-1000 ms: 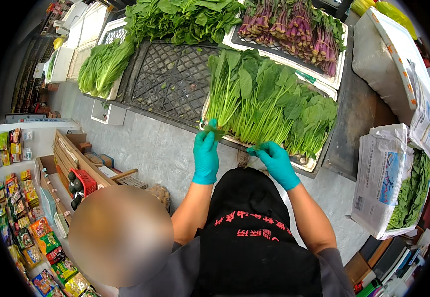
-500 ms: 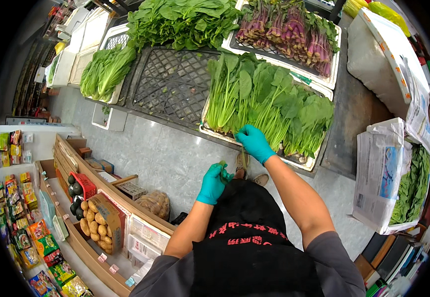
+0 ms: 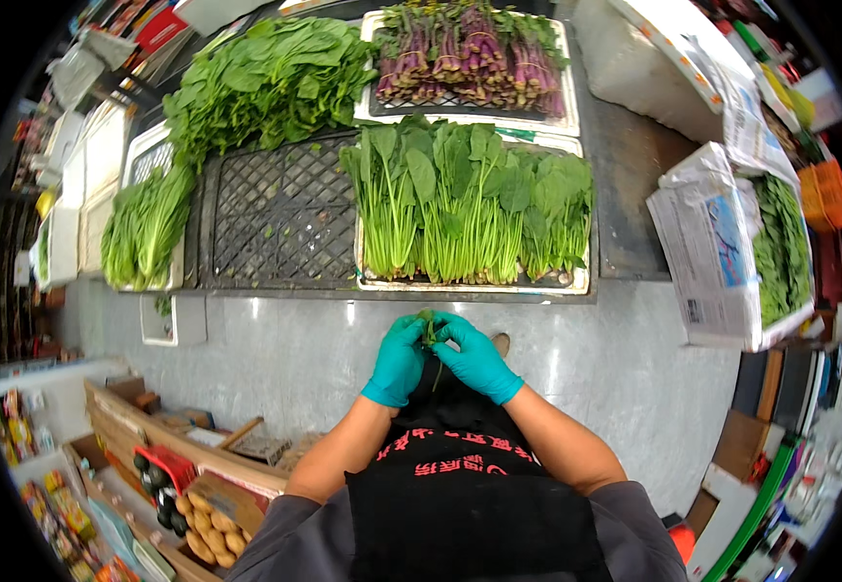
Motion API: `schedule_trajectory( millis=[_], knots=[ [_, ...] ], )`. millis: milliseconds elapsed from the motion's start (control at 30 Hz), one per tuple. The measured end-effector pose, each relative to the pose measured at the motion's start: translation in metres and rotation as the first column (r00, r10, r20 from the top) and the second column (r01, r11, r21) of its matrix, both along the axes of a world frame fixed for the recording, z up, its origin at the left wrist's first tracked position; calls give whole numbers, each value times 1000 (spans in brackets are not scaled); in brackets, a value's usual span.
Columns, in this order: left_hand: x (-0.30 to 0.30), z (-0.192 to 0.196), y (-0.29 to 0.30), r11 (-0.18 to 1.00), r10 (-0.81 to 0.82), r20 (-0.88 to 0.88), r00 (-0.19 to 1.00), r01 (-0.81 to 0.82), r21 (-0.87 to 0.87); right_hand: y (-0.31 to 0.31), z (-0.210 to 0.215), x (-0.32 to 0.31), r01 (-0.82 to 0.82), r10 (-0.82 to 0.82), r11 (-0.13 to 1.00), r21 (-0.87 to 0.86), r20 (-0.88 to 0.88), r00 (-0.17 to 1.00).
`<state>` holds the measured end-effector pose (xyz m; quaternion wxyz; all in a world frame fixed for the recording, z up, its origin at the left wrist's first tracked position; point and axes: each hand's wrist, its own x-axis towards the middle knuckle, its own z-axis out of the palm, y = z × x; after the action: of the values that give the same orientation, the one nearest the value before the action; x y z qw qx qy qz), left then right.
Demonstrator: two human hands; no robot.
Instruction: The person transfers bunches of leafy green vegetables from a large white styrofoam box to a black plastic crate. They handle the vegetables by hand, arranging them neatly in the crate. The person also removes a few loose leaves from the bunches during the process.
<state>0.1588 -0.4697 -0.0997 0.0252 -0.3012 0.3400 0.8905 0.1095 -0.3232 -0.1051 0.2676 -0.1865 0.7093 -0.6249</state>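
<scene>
My left hand point(image 3: 397, 361), in a teal glove, is closed on a small piece of green leaf point(image 3: 428, 328) in front of my black apron. My right hand point(image 3: 476, 361), gloved alike, meets it there with its fingers pinched at the same leaf and a thin stem hanging below. Just beyond my hands, leafy greens with long pale stems point(image 3: 469, 209) stand packed side by side in a white foam tray point(image 3: 460, 287). Bunches of purple-stemmed greens point(image 3: 469, 58) fill another foam tray behind it.
Left of the greens lies a black lattice crate point(image 3: 280, 209), with a heap of leafy greens point(image 3: 271, 82) behind and lettuce-like greens point(image 3: 149, 228) beside it. A paper-wrapped box of greens point(image 3: 722, 252) stands at right. Potatoes point(image 3: 210, 529) sit on a low wooden shelf at lower left.
My right hand has come back from the near edge of the greens' tray to meet my left hand at the leaf. The view has turned and shifted, squaring the trays ahead.
</scene>
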Motion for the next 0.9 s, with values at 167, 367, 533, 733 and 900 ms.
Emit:
schedule_trajectory(
  millis=[167, 367, 533, 733, 900],
  knots=[
    [1, 11, -45, 971, -205, 194, 959, 224, -81, -61, 27, 39, 197, -200, 973, 122, 13, 980],
    [42, 22, -102, 992, -125, 97, 987, 126, -7, -130, 46, 82, 303, -311, 930, 210, 6, 950],
    [91, 30, -152, 996, 23, 20, 1000, -25, 88, -179, 19, 113, 235, -237, 964, 122, 10, 971],
    [157, 9, -214, 991, 133, 11, 991, -133, 8, -259, 15, 155, 150, -116, 987, -56, 391, 913],
    [176, 23, -254, 992, 84, 96, 992, -93, 89, -301, 14, 167, 132, -127, 991, 22, 462, 878]
  ],
)
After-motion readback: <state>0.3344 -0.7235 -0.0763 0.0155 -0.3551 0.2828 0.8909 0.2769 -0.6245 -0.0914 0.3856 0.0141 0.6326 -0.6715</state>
